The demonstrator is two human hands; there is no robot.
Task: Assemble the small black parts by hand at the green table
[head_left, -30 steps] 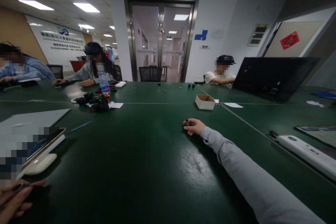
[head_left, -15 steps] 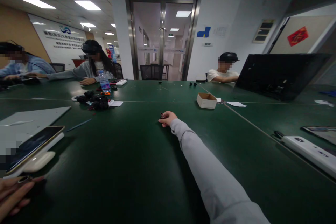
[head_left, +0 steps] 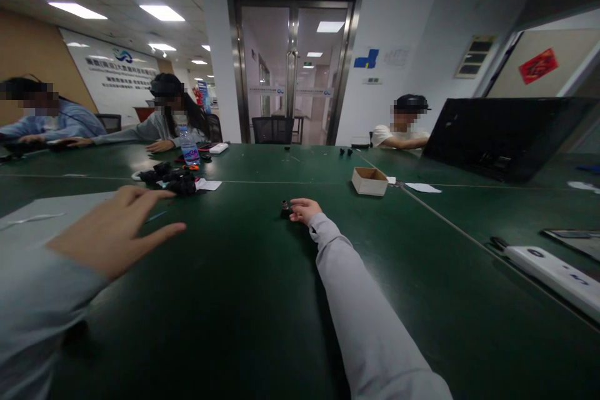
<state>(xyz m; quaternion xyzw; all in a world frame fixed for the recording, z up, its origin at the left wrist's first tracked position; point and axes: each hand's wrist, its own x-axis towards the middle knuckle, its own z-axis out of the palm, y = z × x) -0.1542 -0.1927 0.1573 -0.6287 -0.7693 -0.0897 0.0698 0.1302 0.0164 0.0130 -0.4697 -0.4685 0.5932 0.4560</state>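
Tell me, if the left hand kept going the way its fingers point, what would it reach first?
Probably the pile of black parts: the open left hand hovers over the green table, fingers aimed up and right toward it. Depth is unclear, so it might pass above.

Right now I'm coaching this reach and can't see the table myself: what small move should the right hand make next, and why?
Probably ease the right hand slightly left and close its fingertips on the small dark part. That part sits on the green table right at the fingertips, seemingly not gripped. The left hand hovers open, well to the left and empty, so the right is much nearer.
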